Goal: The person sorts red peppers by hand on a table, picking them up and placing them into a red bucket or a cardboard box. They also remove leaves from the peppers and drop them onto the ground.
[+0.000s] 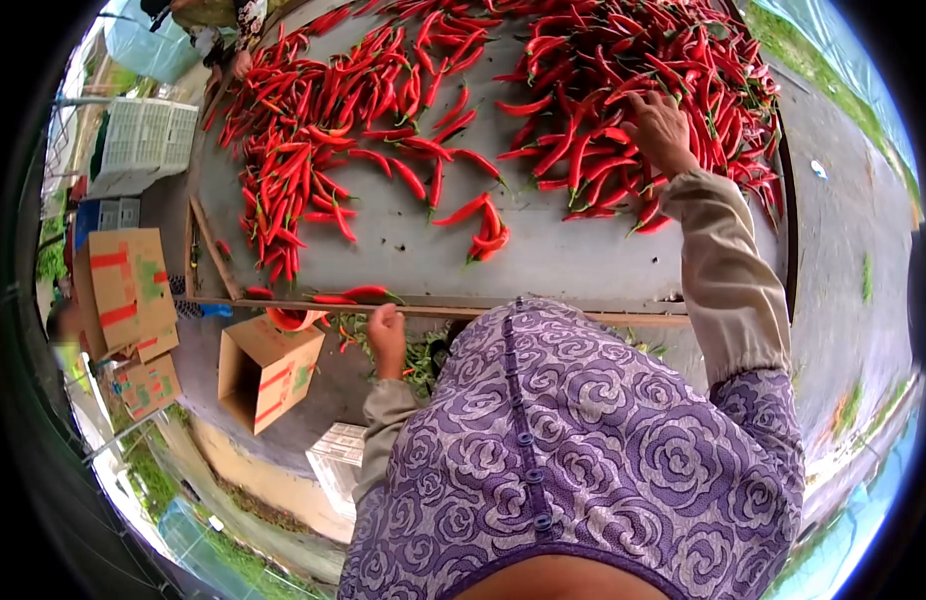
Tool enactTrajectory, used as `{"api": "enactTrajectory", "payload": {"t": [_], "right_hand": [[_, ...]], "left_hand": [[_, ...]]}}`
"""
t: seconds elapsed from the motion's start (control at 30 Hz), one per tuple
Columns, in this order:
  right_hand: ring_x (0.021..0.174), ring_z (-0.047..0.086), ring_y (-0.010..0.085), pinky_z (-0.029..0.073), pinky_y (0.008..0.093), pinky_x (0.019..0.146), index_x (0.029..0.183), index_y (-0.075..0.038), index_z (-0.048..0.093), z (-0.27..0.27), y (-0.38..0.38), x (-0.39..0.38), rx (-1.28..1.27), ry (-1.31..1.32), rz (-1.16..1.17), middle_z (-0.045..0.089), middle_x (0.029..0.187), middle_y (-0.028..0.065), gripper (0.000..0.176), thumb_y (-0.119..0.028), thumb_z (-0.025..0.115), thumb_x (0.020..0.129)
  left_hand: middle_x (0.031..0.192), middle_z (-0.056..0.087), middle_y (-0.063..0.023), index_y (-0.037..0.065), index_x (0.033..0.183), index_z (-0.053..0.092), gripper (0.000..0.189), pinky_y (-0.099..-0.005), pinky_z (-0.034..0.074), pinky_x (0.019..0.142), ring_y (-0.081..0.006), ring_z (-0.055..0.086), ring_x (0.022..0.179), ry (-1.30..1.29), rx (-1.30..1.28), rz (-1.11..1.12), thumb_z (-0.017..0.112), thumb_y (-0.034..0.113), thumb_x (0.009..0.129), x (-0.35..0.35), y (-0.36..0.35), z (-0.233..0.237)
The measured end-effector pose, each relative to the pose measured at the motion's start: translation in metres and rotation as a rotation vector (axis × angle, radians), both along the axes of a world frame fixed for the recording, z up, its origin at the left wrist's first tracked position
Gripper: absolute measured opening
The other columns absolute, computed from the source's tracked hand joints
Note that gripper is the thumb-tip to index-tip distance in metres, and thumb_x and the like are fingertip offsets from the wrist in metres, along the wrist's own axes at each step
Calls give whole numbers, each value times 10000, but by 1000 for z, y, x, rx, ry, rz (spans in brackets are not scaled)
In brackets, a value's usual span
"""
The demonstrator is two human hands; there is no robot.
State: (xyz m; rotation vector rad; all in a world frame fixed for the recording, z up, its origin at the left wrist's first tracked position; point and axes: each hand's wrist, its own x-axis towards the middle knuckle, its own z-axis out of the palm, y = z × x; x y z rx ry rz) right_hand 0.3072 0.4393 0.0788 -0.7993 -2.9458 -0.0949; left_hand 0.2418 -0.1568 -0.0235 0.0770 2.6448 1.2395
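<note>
At the far left of the frame, a white slatted plastic crate (148, 140) sits above brown cardboard boxes (131, 285) with red and green markings, while an open brown cardboard box (268, 370) lies tilted at lower left, beside the table's wooden edge. At upper left, another person's hand (243, 65) reaches the rim of the grey-topped table (383, 255), next to a broad spread of glossy red chilli peppers with green stems (283, 165). Below, left of centre, the left hand (388, 328) of the worker in a purple rose-patterned garment (623, 450) is at the wooden edge (433, 311), fingers curled inward, close to a few loose red peppers (358, 295); whether it grips anything cannot be told. A small cluster of red peppers (490, 232) lies mid-table, apart from the larger piles. At upper right, the right hand (661, 130), its arm in a beige sleeve (728, 265), rests over a dense heap of red chilli peppers (593, 125), fingers bent among them, the tips partly hidden, so its grip cannot be told.
</note>
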Motion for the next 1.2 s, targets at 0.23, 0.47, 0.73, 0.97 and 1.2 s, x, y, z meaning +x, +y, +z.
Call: {"api": "enactTrajectory", "payload": {"t": [0.23, 0.47, 0.73, 0.97, 1.2], "right_hand": [[1184, 512, 304, 441, 470, 885, 1432, -288, 429, -21, 9, -53, -58, -343, -25, 616, 1189, 76, 866, -586, 744, 682], [1179, 553, 313, 464, 509, 888, 1434, -259, 436, -47, -6, -56, -110, -231, -73, 610, 1217, 121, 847, -641, 669, 714], [912, 659, 411, 512, 500, 773, 1205, -90, 506, -92, -147, -48, -801, -77, -100, 677, 976, 223, 423, -244, 611, 825], [922, 669, 344, 517, 398, 817, 1154, -43, 656, -55, -179, -20, -1088, 271, 250, 684, 999, 200, 311, -151, 613, 866], [865, 689, 295, 530, 361, 768, 1030, -34, 682, -79, -107, 58, -932, 382, -142, 709, 927, 148, 230, -159, 596, 857]], "left_hand": [[957, 681, -89, -15, 1068, 651, 245, -313, 515, 767, -171, 642, 842, -130, 2, 124, 650, 66, 836, 50, -5, -5], [930, 669, -65, -23, 1086, 632, 249, -278, 509, 714, -129, 620, 794, -255, 123, 176, 631, 76, 857, 56, 10, -4], [869, 650, -49, -6, 1065, 628, 204, -264, 487, 629, -110, 606, 728, -261, 141, 74, 612, 74, 878, 43, 34, -15], [858, 627, -90, 33, 992, 672, 165, -361, 493, 686, -248, 612, 748, 120, -89, -219, 633, 88, 842, 22, 82, 30], [839, 579, -114, 73, 902, 669, 142, -422, 485, 723, -308, 587, 832, 495, -254, -531, 705, 137, 780, -7, 165, 42]]}}
